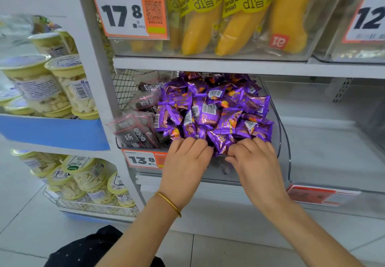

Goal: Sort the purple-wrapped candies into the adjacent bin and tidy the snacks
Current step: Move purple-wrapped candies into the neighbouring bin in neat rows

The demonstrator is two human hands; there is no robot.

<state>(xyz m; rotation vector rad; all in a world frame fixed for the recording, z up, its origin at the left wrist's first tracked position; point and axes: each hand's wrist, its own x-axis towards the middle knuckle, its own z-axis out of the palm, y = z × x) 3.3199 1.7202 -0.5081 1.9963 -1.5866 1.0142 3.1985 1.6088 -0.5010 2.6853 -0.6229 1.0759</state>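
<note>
Centre of frame, on white shelf (218,196): clear bin (278,133) heaped with purple-wrapped candies (212,108). Wrappers jumbled, pointing every way, no common long axis. Adjacent bin (325,158) just beside, right of frame. Left hand (187,162) and right hand (254,160) side by side at heap's front edge, fingers curled over front wrappers, tips buried. Dark packets (135,133) at bin's left end.

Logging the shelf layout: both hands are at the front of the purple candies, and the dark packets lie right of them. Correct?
One slip. The head view shows the left hand and right hand at the front of the purple candies, but the dark packets lie left of them, not right.
</note>
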